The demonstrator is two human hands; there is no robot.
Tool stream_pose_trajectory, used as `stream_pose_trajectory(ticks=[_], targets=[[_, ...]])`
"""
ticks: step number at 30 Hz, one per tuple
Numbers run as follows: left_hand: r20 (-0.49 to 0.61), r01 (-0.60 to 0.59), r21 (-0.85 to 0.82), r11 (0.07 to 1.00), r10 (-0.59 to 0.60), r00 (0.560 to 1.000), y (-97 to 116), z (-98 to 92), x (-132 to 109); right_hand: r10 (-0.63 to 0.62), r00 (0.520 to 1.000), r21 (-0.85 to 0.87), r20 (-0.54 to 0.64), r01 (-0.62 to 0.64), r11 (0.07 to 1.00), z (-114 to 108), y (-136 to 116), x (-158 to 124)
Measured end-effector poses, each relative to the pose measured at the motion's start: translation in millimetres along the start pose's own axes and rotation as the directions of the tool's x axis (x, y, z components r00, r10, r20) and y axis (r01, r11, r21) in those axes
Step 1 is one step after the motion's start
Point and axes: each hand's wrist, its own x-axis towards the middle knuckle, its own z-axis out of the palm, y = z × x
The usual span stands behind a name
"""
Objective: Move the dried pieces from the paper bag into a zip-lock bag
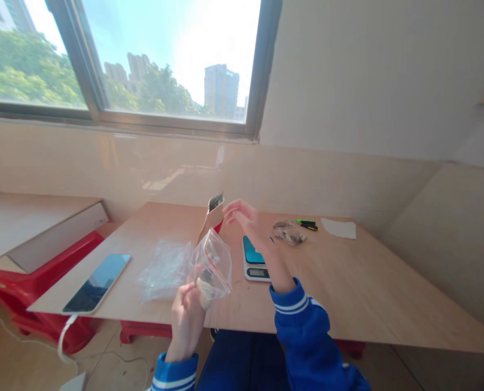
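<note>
My left hand (188, 317) grips a clear zip bag (219, 260) with a red strip along its mouth. Something pale and something dark show low in the bag, too unclear to name. Behind it stands an open brown paper pouch (213, 217) with a silvery lining and a red patch. My right hand (242, 212) hovers beside the pouch's top, fingers curved and loosely apart, nothing visible in them. Under the right forearm sits a white kitchen scale (257, 273) with a teal top, partly covered by the arm.
Flat clear bags (166, 271) lie left of centre, near a phone (99, 282) on a white cable. Further right are a filled clear bag (288, 232), a green-and-black cutter (307, 224) and white paper (339, 228). Red stools (50, 271) stand at the left.
</note>
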Motion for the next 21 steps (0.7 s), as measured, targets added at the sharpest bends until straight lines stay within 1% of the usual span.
stream_pose_trajectory(ticks=[1, 3, 6, 9, 11, 13, 14, 16, 17, 18, 19, 21], targets=[[0.014, -0.013, 0.0, 1.0, 0.013, 1.0, 1, 1.8, -2, 0.035, 0.996, 0.058, 0.087, -0.04, 0.998, -3, -8, -12], [0.031, -0.024, 0.031, 0.999, 0.023, 0.999, 1, 6.3, -7, 0.089, 0.963, 0.053, 0.255, -0.106, 0.993, -8, -18, -34], [0.093, -0.08, 0.201, 0.976, 0.063, 0.994, 0, 16.2, -15, 0.156, 0.901, -0.025, 0.405, -0.16, 0.987, -8, -21, -61], [0.153, -0.169, 0.346, 0.923, 0.122, 0.981, -3, 25.8, -17, 0.145, 0.828, -0.004, 0.542, -0.17, 0.985, -6, -17, -73], [0.133, -0.198, 0.407, 0.892, 0.156, 0.979, -6, 27.7, -14, 0.1, 0.791, 0.015, 0.604, -0.137, 0.991, -5, -14, -76], [0.073, -0.212, 0.442, 0.872, 0.2, 0.977, -9, 25.2, -8, 0.061, 0.763, 0.027, 0.643, -0.102, 0.994, -6, -13, -78], [0.04, -0.221, 0.449, 0.866, 0.227, 0.973, -11, 23.0, -5, 0.052, 0.739, 0.035, 0.671, -0.102, 0.994, -7, -14, -79], [-0.003, -0.23, 0.456, 0.86, 0.26, 0.966, -14, 18.6, -2, 0.061, 0.676, 0.051, 0.734, -0.144, 0.988, -8, -14, -82], [-0.011, -0.228, 0.458, 0.859, 0.261, 0.965, -15, 17.2, -1, 0.078, 0.655, 0.051, 0.752, -0.175, 0.983, -9, -15, -83], [-0.013, -0.221, 0.459, 0.86, 0.256, 0.967, -16, 16.5, -2, 0.102, 0.651, 0.044, 0.752, -0.204, 0.978, -9, -14, -85], [-0.006, -0.212, 0.458, 0.863, 0.241, 0.97, -17, 16.7, -3, 0.13, 0.669, 0.032, 0.732, -0.224, 0.974, -8, -13, -86], [0.028, -0.192, 0.446, 0.874, 0.201, 0.979, -18, 19.2, -7, 0.178, 0.733, 0.014, 0.657, -0.248, 0.969, -7, -10, -88]])
